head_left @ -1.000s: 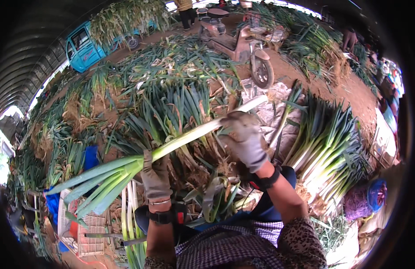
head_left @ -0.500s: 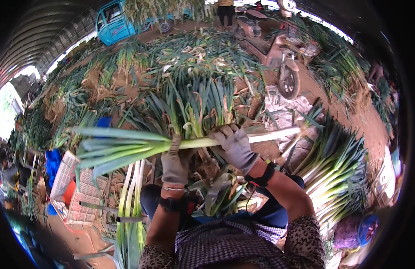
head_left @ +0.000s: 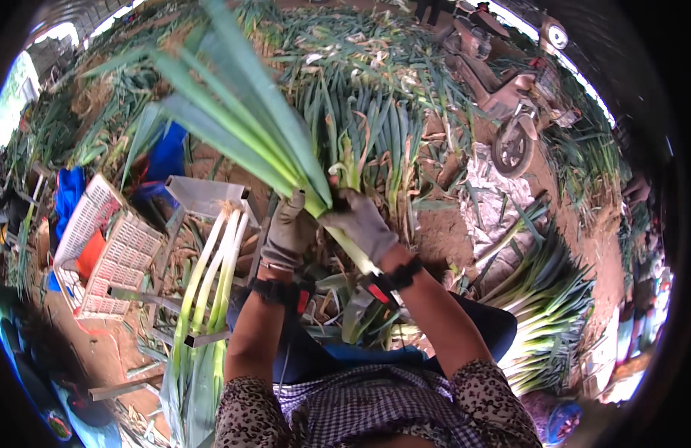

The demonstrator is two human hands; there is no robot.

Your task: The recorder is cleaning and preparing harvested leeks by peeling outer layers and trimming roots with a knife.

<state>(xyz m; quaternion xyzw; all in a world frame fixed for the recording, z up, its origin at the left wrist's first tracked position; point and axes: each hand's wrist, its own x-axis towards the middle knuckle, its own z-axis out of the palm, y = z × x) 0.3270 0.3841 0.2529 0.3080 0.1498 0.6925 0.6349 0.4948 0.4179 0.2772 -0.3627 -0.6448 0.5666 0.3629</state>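
Two gloved hands meet at one long leek (head_left: 267, 138) above the person's lap. The left hand (head_left: 287, 233) has its grip wrapped around the stalk where the green leaves begin to fan out, away toward the far left. The right hand (head_left: 362, 225) lies against the stalk just beside it, fingers bent; whether its grip pinches the stalk or a leaf, I cannot tell. The pale shaft slants out beneath the right hand, toward the right forearm.

To the left, several leeks with white shafts (head_left: 209, 272) lie side by side across a metal stand (head_left: 205, 196), their root ends at the stand's far end and their leaves toward the person. Farther left, a tilted white plastic basket (head_left: 130, 254) stands on the ground, with something orange-red (head_left: 91, 254) inside.

Beyond the hands, a thick row of leafy leeks (head_left: 368, 138) covers the ground. To the right is a crumpled pale sheet (head_left: 486, 187), with a single leek across its near right edge; near that edge lies a large pile of leeks (head_left: 543, 306). A scooter (head_left: 509, 101) stands past the sheet's far edge.
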